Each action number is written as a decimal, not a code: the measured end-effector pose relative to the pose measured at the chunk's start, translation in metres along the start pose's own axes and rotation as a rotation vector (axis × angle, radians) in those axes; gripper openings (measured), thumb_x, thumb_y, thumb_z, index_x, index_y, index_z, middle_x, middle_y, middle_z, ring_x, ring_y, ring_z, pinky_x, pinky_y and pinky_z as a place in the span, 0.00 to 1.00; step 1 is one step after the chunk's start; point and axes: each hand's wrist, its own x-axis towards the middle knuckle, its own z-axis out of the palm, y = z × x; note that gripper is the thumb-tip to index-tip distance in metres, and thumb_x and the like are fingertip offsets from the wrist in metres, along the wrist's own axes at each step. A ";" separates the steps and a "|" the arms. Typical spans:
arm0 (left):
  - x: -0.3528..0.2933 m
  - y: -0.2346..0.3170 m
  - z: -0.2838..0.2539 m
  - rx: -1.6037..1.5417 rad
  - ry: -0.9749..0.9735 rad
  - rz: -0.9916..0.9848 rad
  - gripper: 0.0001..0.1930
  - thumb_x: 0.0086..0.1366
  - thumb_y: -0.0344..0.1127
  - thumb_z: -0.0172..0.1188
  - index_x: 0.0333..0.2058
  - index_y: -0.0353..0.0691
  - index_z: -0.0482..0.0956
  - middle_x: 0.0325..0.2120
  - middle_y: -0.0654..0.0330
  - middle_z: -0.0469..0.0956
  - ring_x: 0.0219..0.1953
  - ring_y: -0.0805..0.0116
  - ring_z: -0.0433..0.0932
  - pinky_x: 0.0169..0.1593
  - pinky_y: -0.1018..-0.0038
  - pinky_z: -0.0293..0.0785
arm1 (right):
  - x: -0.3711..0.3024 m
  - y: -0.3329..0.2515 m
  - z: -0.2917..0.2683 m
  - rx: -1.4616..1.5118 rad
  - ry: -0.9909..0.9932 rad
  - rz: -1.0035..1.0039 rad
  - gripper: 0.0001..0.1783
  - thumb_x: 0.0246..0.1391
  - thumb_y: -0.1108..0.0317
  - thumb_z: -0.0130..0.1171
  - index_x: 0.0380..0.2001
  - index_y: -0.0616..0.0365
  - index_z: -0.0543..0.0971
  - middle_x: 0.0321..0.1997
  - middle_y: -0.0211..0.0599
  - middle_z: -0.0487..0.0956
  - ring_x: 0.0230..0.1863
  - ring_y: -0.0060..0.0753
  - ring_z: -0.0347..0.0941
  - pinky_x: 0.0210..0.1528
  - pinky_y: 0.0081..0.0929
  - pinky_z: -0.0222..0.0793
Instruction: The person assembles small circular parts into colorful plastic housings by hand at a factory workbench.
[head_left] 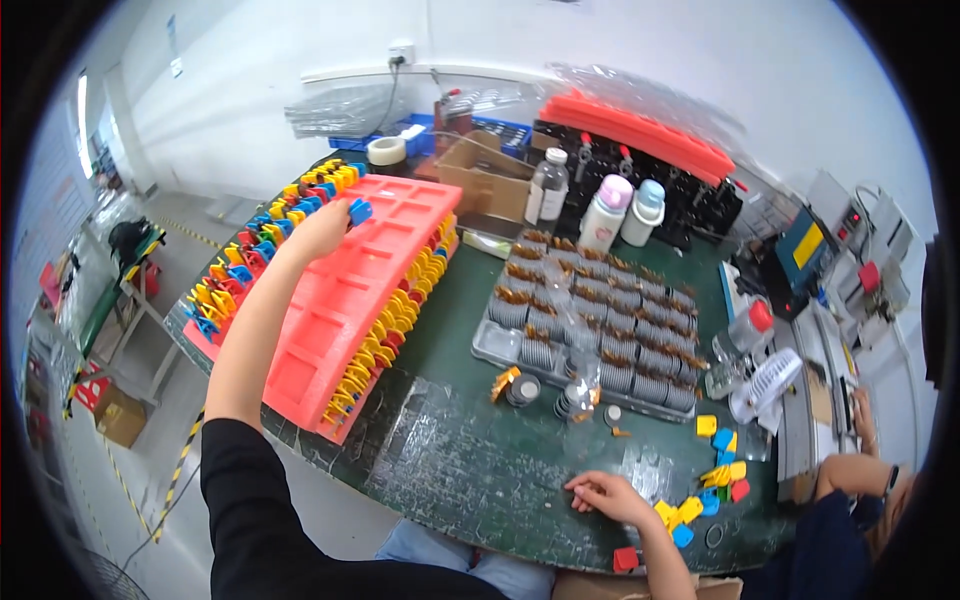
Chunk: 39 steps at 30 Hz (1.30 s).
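Head view, left hand [322,230] pinching blue plastic clip [360,212], right hand [612,496] loosely curled

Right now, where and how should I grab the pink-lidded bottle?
I'd wrap the pink-lidded bottle around its white body below the lid, coming from the front over the disc tray: it stands upright, flanked by the white-capped bottle and blue-lidded bottle.
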 end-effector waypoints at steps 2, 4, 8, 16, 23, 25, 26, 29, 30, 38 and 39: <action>0.018 -0.010 -0.015 0.095 0.033 0.036 0.11 0.65 0.36 0.48 0.38 0.34 0.71 0.35 0.45 0.76 0.43 0.47 0.74 0.45 0.58 0.70 | 0.000 0.000 -0.001 0.050 -0.009 0.048 0.13 0.62 0.67 0.51 0.45 0.62 0.75 0.30 0.33 0.79 0.31 0.19 0.75 0.35 0.18 0.73; 0.040 0.000 -0.024 0.162 0.073 0.046 0.09 0.64 0.36 0.50 0.37 0.37 0.73 0.32 0.50 0.78 0.42 0.51 0.76 0.43 0.59 0.71 | -0.001 0.003 -0.005 0.104 0.000 0.074 0.13 0.63 0.67 0.50 0.47 0.64 0.74 0.31 0.35 0.79 0.31 0.21 0.76 0.35 0.19 0.73; 0.086 -0.011 -0.010 0.438 0.281 0.185 0.07 0.61 0.32 0.49 0.38 0.43 0.73 0.33 0.59 0.78 0.42 0.61 0.76 0.42 0.63 0.72 | 0.001 0.009 -0.011 0.202 -0.031 0.113 0.15 0.63 0.67 0.49 0.49 0.65 0.72 0.33 0.38 0.79 0.32 0.25 0.77 0.37 0.20 0.75; 0.151 -0.033 0.044 0.481 0.278 0.198 0.08 0.58 0.30 0.51 0.37 0.44 0.74 0.35 0.62 0.76 0.44 0.62 0.74 0.45 0.63 0.71 | -0.001 -0.011 -0.009 0.232 -0.015 0.096 0.15 0.64 0.64 0.48 0.49 0.61 0.73 0.31 0.37 0.78 0.29 0.27 0.76 0.33 0.24 0.74; 0.158 -0.034 0.059 0.343 0.291 0.187 0.08 0.57 0.28 0.53 0.36 0.42 0.74 0.38 0.58 0.75 0.44 0.58 0.75 0.43 0.64 0.74 | 0.007 -0.007 -0.019 0.299 -0.005 0.286 0.15 0.64 0.67 0.48 0.49 0.64 0.72 0.33 0.39 0.80 0.34 0.26 0.79 0.36 0.19 0.75; 0.157 -0.042 0.059 0.313 0.267 0.162 0.09 0.57 0.27 0.54 0.38 0.41 0.73 0.39 0.56 0.75 0.45 0.57 0.75 0.44 0.63 0.74 | 0.009 -0.005 -0.018 0.291 -0.013 0.274 0.15 0.64 0.67 0.48 0.49 0.64 0.72 0.33 0.39 0.80 0.33 0.26 0.79 0.36 0.19 0.75; 0.156 -0.047 0.058 0.283 0.247 0.138 0.10 0.56 0.26 0.54 0.39 0.41 0.73 0.39 0.55 0.74 0.45 0.56 0.75 0.45 0.62 0.74 | 0.011 -0.004 -0.018 0.284 -0.019 0.260 0.15 0.64 0.67 0.48 0.49 0.64 0.73 0.33 0.38 0.80 0.33 0.26 0.79 0.36 0.19 0.75; 0.153 -0.050 0.055 0.261 0.262 0.172 0.13 0.55 0.26 0.56 0.41 0.40 0.72 0.40 0.54 0.74 0.46 0.54 0.74 0.45 0.61 0.74 | 0.010 -0.005 -0.014 0.284 -0.014 0.254 0.15 0.64 0.67 0.48 0.49 0.64 0.73 0.33 0.38 0.80 0.33 0.25 0.79 0.35 0.19 0.75; 0.155 -0.047 0.056 0.245 0.288 0.196 0.14 0.55 0.26 0.57 0.42 0.40 0.72 0.40 0.53 0.74 0.46 0.54 0.74 0.46 0.61 0.74 | 0.007 -0.006 -0.014 0.284 -0.007 0.258 0.15 0.64 0.66 0.48 0.49 0.63 0.72 0.32 0.37 0.79 0.33 0.25 0.78 0.35 0.19 0.74; 0.175 -0.126 0.076 0.311 0.324 0.305 0.20 0.58 0.25 0.48 0.51 0.38 0.71 0.50 0.47 0.72 0.54 0.50 0.70 0.58 0.62 0.65 | 0.015 -0.004 -0.001 0.123 -0.047 0.021 0.15 0.66 0.60 0.44 0.47 0.58 0.72 0.29 0.32 0.78 0.27 0.22 0.77 0.30 0.22 0.73; 0.186 -0.099 0.082 0.149 0.409 0.464 0.19 0.60 0.25 0.47 0.51 0.35 0.70 0.50 0.46 0.72 0.54 0.49 0.69 0.59 0.63 0.63 | 0.004 -0.006 0.002 0.060 0.018 -0.040 0.14 0.65 0.61 0.45 0.45 0.58 0.73 0.27 0.32 0.78 0.26 0.22 0.76 0.30 0.22 0.72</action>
